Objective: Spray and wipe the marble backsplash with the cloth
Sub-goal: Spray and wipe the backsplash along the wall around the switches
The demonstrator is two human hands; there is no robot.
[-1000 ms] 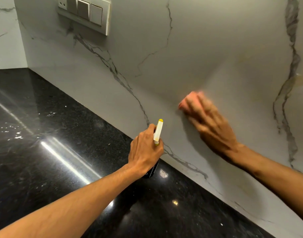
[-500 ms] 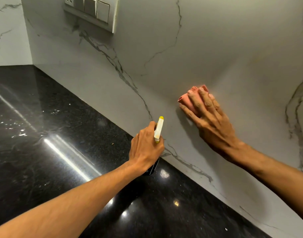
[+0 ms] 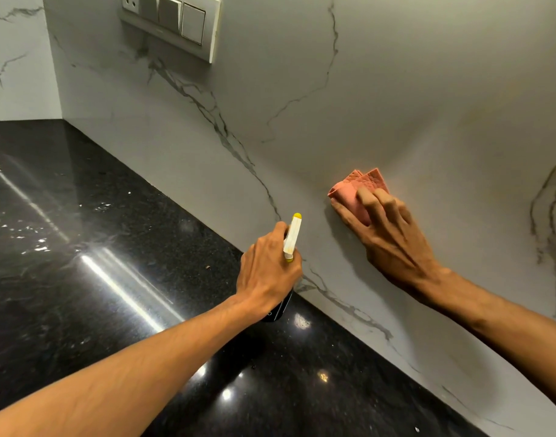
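Head view. The right hand (image 3: 393,238) lies flat against the marble backsplash (image 3: 428,89), fingers (image 3: 382,205) spread over a folded pink cloth (image 3: 357,190) and pressing it to the stone; about half the cloth shows beyond the fingertips, up and to the left. The cloth sits low on the wall, a little above the seam with the black bench (image 3: 81,247). The left hand (image 3: 267,272) is closed round a spray bottle (image 3: 292,238), whose white head with yellow tip points up and toward the wall; the dark body shows below the fist, near or on the bench, contact not discernible. Whether a finger rests on the trigger cannot be told.

Governing relation: the backsplash runs as a long band from the far-left corner, under the switch plate (image 3: 172,23), toward the near right, its long axis parallel to the bench seam. The cloth hand is the one in contact with the stone; the bottle hand stands just off it, to the left of the cloth and nearer the seam. Unwiped-looking stone extends both ways along the band, though no wet film or spray marks can be made out. Judged step: wiping, with the bottle held ready. A next stroke would likely run along the band's axis, and the nozzle already faces the stretch left of the cloth.
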